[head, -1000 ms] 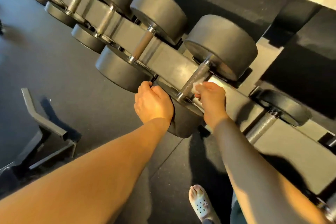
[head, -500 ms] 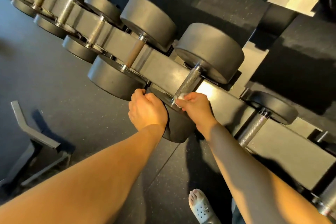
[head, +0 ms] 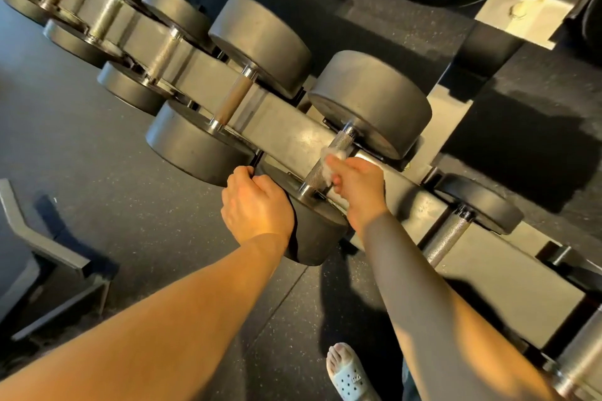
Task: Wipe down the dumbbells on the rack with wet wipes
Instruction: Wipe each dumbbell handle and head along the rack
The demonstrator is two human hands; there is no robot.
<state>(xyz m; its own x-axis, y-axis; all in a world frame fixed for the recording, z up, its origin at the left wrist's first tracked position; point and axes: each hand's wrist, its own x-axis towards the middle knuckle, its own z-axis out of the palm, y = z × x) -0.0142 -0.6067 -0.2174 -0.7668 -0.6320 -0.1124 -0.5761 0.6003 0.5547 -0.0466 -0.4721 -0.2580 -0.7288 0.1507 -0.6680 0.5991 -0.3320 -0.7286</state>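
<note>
On the rack (head: 293,137), the right hand (head: 355,187) pinches a wet wipe (head: 328,162) against the handle of a dumbbell (head: 371,104), the left hand (head: 257,208) curled over its near head, fingertips hidden.

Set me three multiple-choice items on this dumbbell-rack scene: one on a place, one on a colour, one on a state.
1. Where is the wet wipe?
A. on the floor
B. against the dumbbell handle
C. on the weight plate

2. What colour is the clog?
A. red
B. black
C. white

3. What is the left hand doing?
A. hanging loose
B. gripping the dumbbell's near head
C. holding a bottle

Key: B, the right hand holds it to the knurled bar; C, it shows pale on the foot; B, its fingers curl over the head's edge.
</note>
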